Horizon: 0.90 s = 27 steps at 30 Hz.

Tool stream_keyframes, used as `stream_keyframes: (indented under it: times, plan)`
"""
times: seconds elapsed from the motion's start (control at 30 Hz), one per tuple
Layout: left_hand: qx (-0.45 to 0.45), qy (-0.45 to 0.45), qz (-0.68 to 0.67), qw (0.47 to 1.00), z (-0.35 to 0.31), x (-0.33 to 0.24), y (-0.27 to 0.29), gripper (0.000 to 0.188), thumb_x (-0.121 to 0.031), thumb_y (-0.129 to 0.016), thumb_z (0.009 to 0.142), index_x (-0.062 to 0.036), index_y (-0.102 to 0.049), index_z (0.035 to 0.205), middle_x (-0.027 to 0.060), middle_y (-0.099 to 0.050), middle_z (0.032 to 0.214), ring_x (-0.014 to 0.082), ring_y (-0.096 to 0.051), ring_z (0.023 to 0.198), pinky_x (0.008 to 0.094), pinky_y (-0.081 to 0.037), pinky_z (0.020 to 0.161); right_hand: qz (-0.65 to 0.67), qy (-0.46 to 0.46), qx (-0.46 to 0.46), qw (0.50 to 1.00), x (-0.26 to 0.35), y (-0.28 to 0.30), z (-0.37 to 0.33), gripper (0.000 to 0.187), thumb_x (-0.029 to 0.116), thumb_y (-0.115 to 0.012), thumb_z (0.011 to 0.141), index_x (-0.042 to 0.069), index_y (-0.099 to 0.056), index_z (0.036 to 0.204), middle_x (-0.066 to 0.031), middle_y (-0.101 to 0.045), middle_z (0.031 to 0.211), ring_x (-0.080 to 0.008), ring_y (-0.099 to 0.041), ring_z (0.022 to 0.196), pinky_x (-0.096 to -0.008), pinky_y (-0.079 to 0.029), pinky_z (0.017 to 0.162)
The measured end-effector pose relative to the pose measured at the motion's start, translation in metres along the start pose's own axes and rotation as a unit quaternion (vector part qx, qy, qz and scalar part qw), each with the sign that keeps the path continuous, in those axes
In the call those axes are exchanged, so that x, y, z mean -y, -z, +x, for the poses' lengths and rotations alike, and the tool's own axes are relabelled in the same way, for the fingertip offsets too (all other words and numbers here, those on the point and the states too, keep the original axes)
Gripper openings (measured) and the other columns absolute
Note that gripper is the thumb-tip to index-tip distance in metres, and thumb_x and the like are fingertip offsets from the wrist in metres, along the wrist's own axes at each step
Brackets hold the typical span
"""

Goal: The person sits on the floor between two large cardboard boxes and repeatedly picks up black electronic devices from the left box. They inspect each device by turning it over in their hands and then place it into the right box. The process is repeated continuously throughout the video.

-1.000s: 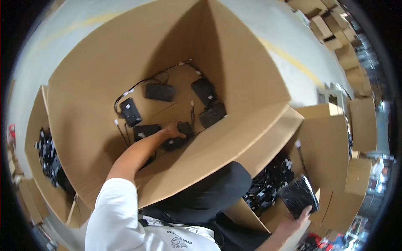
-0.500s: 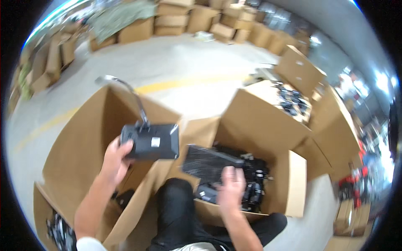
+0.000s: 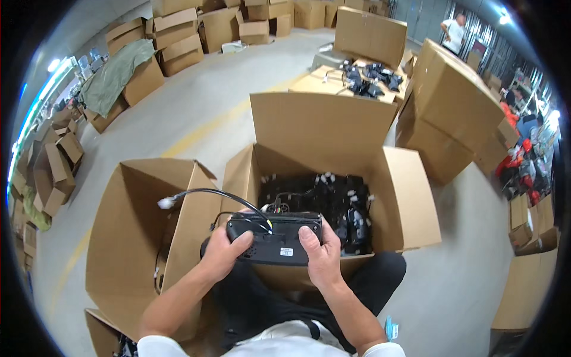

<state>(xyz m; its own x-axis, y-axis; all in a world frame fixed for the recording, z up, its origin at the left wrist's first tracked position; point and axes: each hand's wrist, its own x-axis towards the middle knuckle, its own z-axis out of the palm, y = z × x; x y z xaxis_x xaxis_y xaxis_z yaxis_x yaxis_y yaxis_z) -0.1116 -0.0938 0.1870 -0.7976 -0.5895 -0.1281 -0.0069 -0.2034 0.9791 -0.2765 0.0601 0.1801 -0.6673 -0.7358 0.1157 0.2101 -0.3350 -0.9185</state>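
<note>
A black, flat, box-shaped electronic unit (image 3: 270,251) with a small white label is held level in front of me. My left hand (image 3: 223,253) grips its left end, thumb on the labelled face. At the right end my right hand (image 3: 324,253) clasps it the same way. From its upper edge a black cable (image 3: 221,191) arcs left to a white plug (image 3: 166,203). Just beyond the unit stands an open cardboard box (image 3: 321,122) holding many black parts (image 3: 355,220) with small white connectors. The unit hides the box's near left part.
A tall open carton (image 3: 128,238) stands left, a loose cable inside. Black parts (image 3: 372,77) lie on a carton behind the middle box. A large carton (image 3: 449,113) leans at right. Far back right a person (image 3: 454,34) stands. Stacked cartons (image 3: 220,30) line the back.
My left hand has come right from over the left carton. My right hand has left the parts in the middle box. Both now grip one unit, and the view has turned right.
</note>
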Motion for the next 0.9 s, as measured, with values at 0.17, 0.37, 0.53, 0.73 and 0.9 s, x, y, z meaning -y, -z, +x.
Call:
stream_keyframes:
  times: [0.17,0.37,0.53,0.73,0.9]
  plan:
    - [-0.052,0.020,-0.117,0.992,0.010,0.027,-0.053,0.058,-0.043,-0.076,0.092,0.0001,-0.057,0.125,0.0077,-0.067,0.113,0.0155,-0.066,0.101,0.0328,-0.054,0.091,-0.132,0.044,-0.039,0.990,0.007,0.033,-0.021,0.067,0.030,-0.077,0.091,-0.006,-0.046,0.138,-0.0117,-0.065,0.116,-0.0154,-0.063,0.105,-0.0300,-0.051,0.095]
    - [-0.072,-0.025,-0.129,0.989,0.006,0.056,-0.083,0.053,-0.037,-0.081,0.088,0.0004,-0.059,0.118,0.0082,-0.068,0.108,0.0158,-0.066,0.099,0.0319,-0.054,0.089,-0.147,0.026,-0.086,0.985,-0.004,0.058,-0.035,0.069,0.023,-0.081,0.087,-0.008,-0.046,0.138,-0.0146,-0.066,0.119,-0.0174,-0.064,0.105,-0.0316,-0.052,0.095]
    - [-0.110,-0.012,-0.096,0.989,0.007,0.059,-0.087,0.044,-0.028,-0.078,0.091,0.0001,-0.060,0.119,0.0053,-0.067,0.107,0.0134,-0.063,0.095,0.0296,-0.052,0.088,-0.123,0.010,-0.095,0.988,-0.011,0.063,-0.035,0.065,0.025,-0.082,0.087,-0.008,-0.051,0.134,-0.0131,-0.068,0.114,-0.0167,-0.065,0.100,-0.0304,-0.053,0.092]
    - [-0.040,0.126,-0.157,0.979,0.027,0.029,-0.059,0.047,-0.039,-0.066,0.099,-0.0007,-0.061,0.125,0.0105,-0.071,0.113,0.0194,-0.070,0.100,0.0367,-0.058,0.090,-0.400,0.233,0.115,0.879,0.015,0.074,-0.008,0.094,0.031,-0.088,0.075,-0.003,-0.039,0.147,-0.0222,-0.056,0.137,-0.0353,-0.055,0.128,-0.0460,-0.039,0.114]
    - [0.030,0.167,-0.206,0.964,0.049,-0.015,-0.055,0.051,-0.043,-0.066,0.099,-0.0011,-0.060,0.128,0.0109,-0.070,0.114,0.0184,-0.071,0.101,0.0353,-0.059,0.089,-0.563,0.489,0.273,0.608,0.066,0.067,0.045,0.043,0.013,-0.069,0.080,0.004,-0.062,0.122,-0.0141,-0.066,0.125,-0.0328,-0.063,0.117,-0.0511,-0.047,0.107]
